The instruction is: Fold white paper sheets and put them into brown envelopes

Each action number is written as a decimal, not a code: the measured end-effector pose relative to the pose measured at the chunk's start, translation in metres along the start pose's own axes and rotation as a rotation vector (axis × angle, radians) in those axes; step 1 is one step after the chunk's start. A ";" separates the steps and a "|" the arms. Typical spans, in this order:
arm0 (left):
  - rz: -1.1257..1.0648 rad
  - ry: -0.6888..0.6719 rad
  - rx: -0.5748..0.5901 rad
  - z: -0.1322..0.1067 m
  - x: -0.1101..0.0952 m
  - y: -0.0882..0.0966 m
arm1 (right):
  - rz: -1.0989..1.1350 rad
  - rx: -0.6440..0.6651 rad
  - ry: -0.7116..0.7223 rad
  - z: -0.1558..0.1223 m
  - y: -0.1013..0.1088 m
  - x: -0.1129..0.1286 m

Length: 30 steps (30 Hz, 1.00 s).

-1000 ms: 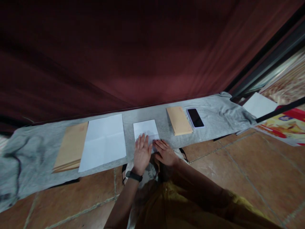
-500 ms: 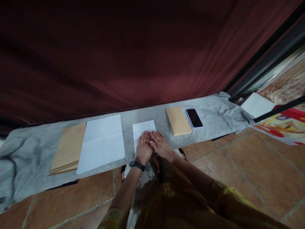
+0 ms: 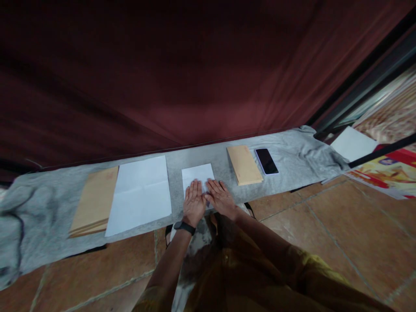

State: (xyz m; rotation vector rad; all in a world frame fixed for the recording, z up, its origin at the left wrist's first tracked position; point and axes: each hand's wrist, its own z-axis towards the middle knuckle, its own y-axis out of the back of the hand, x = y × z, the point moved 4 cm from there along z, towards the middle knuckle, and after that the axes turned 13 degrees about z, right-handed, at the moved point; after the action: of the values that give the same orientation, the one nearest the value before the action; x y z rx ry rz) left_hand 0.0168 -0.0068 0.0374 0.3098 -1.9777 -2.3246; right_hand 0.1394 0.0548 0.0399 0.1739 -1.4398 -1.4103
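A small folded sheet of white paper (image 3: 197,171) lies on the grey cloth in front of me. My left hand (image 3: 194,202) rests flat on its near left part, fingers stretched out, with a dark band at the wrist. Beside it, my right hand (image 3: 221,199) presses flat over the paper's right edge, fingers slightly apart. The thumbs come close together, and the palms cover the near part of the sheet. To the left lies a stack of larger white paper (image 3: 141,195) with faint creases. Brown envelopes (image 3: 247,167) sit to the right of my hands.
More brown envelopes (image 3: 94,199) lie at the left, partly under the white paper. A phone (image 3: 267,162) is right of the smaller envelopes. Grey cloth (image 3: 302,151) covers the narrow bench, with a dark red curtain (image 3: 195,86) behind. A colourful box (image 3: 393,169) is at far right.
My hands have spread slightly apart on the folded paper, the left one sliding a little to the left. Both stay flat. The other things lie as before.
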 end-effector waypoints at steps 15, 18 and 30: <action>0.004 0.159 -0.088 -0.014 0.016 0.005 | -0.017 0.015 -0.028 -0.011 0.007 -0.012; 0.005 0.176 -0.106 -0.019 0.019 0.007 | -0.040 0.023 -0.025 -0.013 0.009 -0.015; 0.127 0.103 -0.130 -0.040 0.032 0.015 | -0.125 0.061 0.000 -0.023 0.020 -0.021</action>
State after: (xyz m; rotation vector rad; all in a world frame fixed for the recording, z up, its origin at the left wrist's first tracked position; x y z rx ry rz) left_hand -0.0074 -0.0540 0.0424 0.2791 -1.7374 -2.2952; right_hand 0.1754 0.0610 0.0383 0.3074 -1.4943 -1.4671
